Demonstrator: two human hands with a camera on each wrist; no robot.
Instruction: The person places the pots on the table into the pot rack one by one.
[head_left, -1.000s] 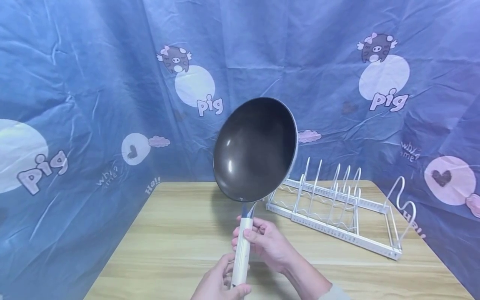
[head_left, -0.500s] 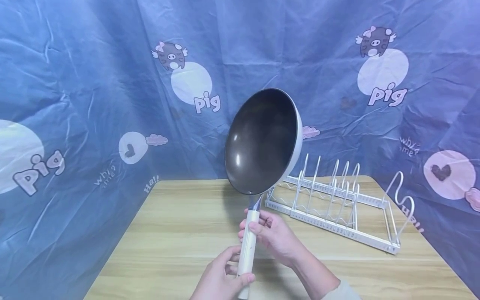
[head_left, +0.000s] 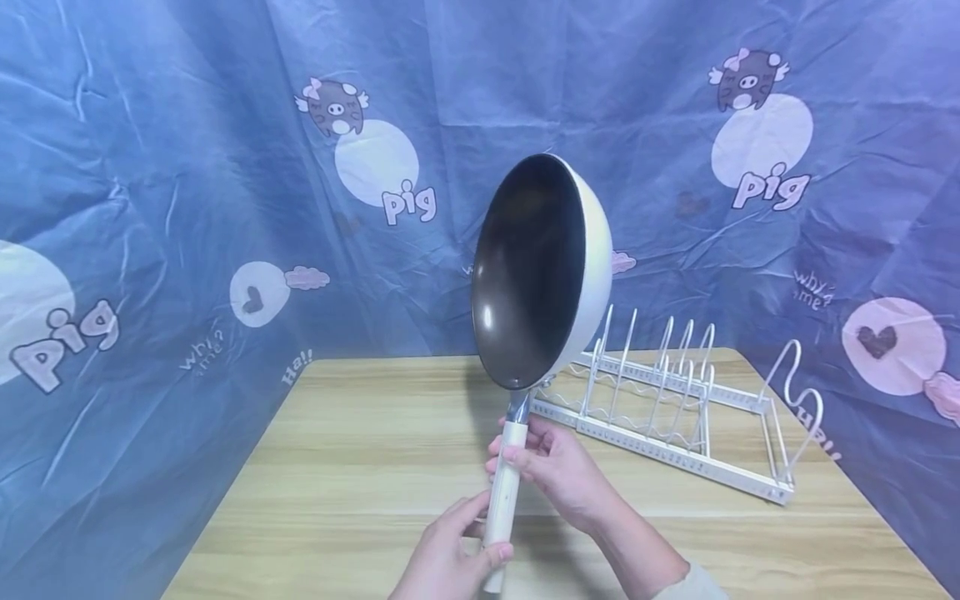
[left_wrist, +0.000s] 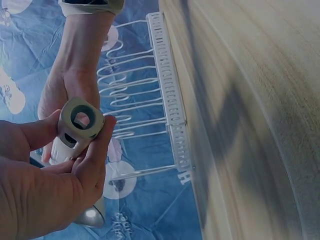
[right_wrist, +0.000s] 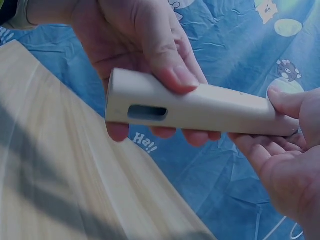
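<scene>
A deep frying pan with a dark inside and a white outside stands up in the air over the table, its bowl at the top and its mouth turned to the left. Low on its cream handle, my left hand pinches it between thumb and fingers; the handle's end with its hanging hole shows in the left wrist view. My right hand grips the handle higher up, close to the metal neck, thumb across the front. From the right wrist, a slot shows near the handle's end, beside the left thumb.
A white metal rack with upright wire dividers lies at the table's back right, partly behind the pan's lower edge. The wood-grain table is bounded behind and at the sides by a blue curtain with pig prints.
The pan has moved slightly right and up, both hands with it. It has turned about its handle, so its mouth looks narrower and more of the white outside shows.
</scene>
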